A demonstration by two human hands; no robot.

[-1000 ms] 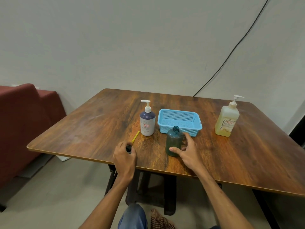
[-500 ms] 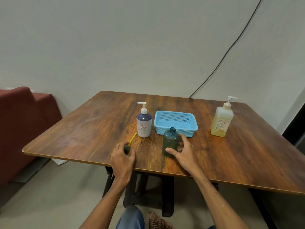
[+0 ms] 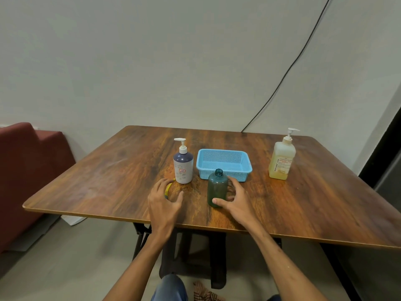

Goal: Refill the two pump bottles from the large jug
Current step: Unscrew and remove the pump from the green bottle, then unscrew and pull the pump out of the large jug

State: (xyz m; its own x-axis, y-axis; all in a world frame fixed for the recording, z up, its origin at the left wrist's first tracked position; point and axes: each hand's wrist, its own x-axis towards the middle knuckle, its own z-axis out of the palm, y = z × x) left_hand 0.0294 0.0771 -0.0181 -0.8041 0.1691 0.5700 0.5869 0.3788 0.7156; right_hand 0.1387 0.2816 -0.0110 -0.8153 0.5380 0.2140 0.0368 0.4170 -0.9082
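While its neck stands open, green bottle (image 3: 217,189): upright on desk (image 3: 108,181), seemingly ready for filling.
Right grip (image 3: 236,200): clamped round it, steadying.
Left grip (image 3: 163,203): fingers apart over yellow strip (image 3: 168,189).

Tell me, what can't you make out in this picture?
Head view only:
1. yellow thing: mostly under the left hand, so unidentifiable.
2. green bottle: dark tint hides any fill level.
3. yellow bottle: label print too small to read.
4. table: near right corner cut off by the picture's edge.
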